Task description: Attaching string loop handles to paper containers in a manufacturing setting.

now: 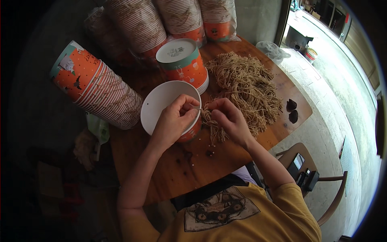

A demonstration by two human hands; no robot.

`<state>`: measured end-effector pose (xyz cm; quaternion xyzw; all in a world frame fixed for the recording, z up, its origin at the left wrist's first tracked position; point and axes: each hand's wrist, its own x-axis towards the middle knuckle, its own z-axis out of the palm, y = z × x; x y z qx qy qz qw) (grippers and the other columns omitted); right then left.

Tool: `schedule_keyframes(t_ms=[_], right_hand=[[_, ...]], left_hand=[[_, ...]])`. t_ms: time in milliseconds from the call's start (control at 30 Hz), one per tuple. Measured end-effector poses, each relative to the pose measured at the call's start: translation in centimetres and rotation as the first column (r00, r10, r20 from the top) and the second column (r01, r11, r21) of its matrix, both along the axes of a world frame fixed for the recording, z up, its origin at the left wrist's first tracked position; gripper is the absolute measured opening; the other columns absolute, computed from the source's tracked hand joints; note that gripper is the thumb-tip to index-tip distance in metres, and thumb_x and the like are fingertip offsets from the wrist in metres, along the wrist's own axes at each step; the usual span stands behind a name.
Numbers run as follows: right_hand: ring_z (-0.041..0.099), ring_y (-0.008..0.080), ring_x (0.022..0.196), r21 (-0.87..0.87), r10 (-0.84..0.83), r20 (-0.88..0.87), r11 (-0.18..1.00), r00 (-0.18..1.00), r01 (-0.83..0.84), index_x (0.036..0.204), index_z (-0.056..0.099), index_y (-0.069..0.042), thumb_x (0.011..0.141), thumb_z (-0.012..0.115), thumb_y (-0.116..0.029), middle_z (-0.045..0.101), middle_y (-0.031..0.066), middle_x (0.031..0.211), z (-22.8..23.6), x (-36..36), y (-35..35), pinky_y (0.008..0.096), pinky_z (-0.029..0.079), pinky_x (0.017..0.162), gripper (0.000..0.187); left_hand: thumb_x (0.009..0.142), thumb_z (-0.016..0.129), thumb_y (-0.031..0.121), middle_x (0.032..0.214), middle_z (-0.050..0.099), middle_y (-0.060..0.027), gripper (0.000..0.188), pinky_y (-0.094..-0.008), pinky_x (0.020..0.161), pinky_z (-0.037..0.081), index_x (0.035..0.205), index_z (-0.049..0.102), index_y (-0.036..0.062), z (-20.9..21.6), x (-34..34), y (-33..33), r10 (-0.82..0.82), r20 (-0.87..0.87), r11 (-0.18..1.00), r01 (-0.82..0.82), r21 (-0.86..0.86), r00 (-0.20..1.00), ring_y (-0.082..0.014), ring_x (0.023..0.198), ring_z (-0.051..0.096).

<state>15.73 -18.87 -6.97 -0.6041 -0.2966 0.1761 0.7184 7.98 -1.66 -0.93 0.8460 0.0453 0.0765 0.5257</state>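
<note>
An open paper bucket point(155, 105), white inside and orange outside, is tilted toward me on the wooden table, a small dark hole in its left wall. My left hand point(174, 121) reaches over its mouth, thumb and forefinger pinched on a thin piece of twine at the right rim. Just outside that rim, my right hand point(230, 121) is closed in a pinch on the twine, close to the left fingertips. The bucket partly hides behind my left hand. Right behind my right hand lies a big heap of tan twine pieces point(246, 80).
An upside-down stack of orange buckets point(183, 72) stands behind the open one. Leaning at left is a long nested stack point(107, 94) with cords hanging from it. Bagged stacks point(139, 24) line the back. Two dark objects point(292, 111) lie near the right table edge; a chair point(306, 161) stands beyond.
</note>
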Motion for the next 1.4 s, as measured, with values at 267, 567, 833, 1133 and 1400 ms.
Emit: schedule_keyframes(t_ms=[267,567,833,1133,1400], right_hand=[[0.053,0.0078,0.063,-0.057,-0.178,0.558,0.966,0.81,0.252,0.098,0.056,-0.005,0.082,0.068,-0.01,0.055,0.0026,0.08,0.1,-0.9,1.0,0.0228,0.044,0.056,0.02],[0.056,0.0135,0.06,-0.071,-0.189,0.426,0.968,0.885,0.241,0.092,0.056,-0.003,0.084,0.063,-0.009,0.057,0.0059,0.075,-0.3,-0.9,0.8,0.0264,0.046,0.055,0.012],[0.048,0.0026,0.064,0.039,-0.103,0.095,0.994,0.99,0.099,0.093,0.055,-0.002,0.09,0.059,-0.013,0.056,-0.0017,0.072,-1.1,-0.9,1.0,0.0205,0.042,0.057,0.012],[0.048,0.0015,0.072,0.137,0.003,-0.082,0.99,0.997,0.008,0.094,0.055,-0.002,0.092,0.058,-0.017,0.055,-0.003,0.079,-0.6,-0.9,1.2,0.0179,0.04,0.062,0.015],[0.052,0.0036,0.075,-0.15,0.022,0.001,0.988,1.0,-0.021,0.099,0.06,-0.002,0.091,0.06,-0.017,0.059,-0.0042,0.082,-0.1,-0.4,1.3,0.0191,0.044,0.069,0.016]], left_hand=[[0.088,0.059,0.009,0.085,0.063,-0.0042,0.011,-0.0258,0.073,0.048,0.095,0.058,0.0007,-0.4,0.1,0.1,0.002,0.004,1.0,-0.002,0.004,1.0,-0.0097,0.079,0.059],[0.089,0.057,0.01,0.085,0.061,-0.0041,0.01,-0.0274,0.073,0.047,0.094,0.057,0.0007,-0.5,0.0,0.2,0.038,0.011,0.999,-0.038,0.017,0.999,-0.0107,0.079,0.057],[0.089,0.056,0.011,0.086,0.061,-0.0073,0.012,-0.0306,0.075,0.047,0.094,0.056,-0.0002,-0.5,0.0,0.3,0.049,0.027,0.997,-0.051,0.065,0.998,-0.0153,0.08,0.058],[0.088,0.055,0.011,0.086,0.062,-0.0083,0.013,-0.0316,0.074,0.047,0.093,0.055,-0.0001,-0.4,-0.1,0.1,0.066,0.029,0.994,-0.069,0.089,0.997,-0.0168,0.081,0.059],[0.088,0.054,0.01,0.086,0.062,-0.0111,0.011,-0.0349,0.074,0.047,0.092,0.054,-0.0007,-0.5,0.0,0.0,0.056,0.052,0.991,-0.062,0.121,0.997,-0.0223,0.08,0.061]])
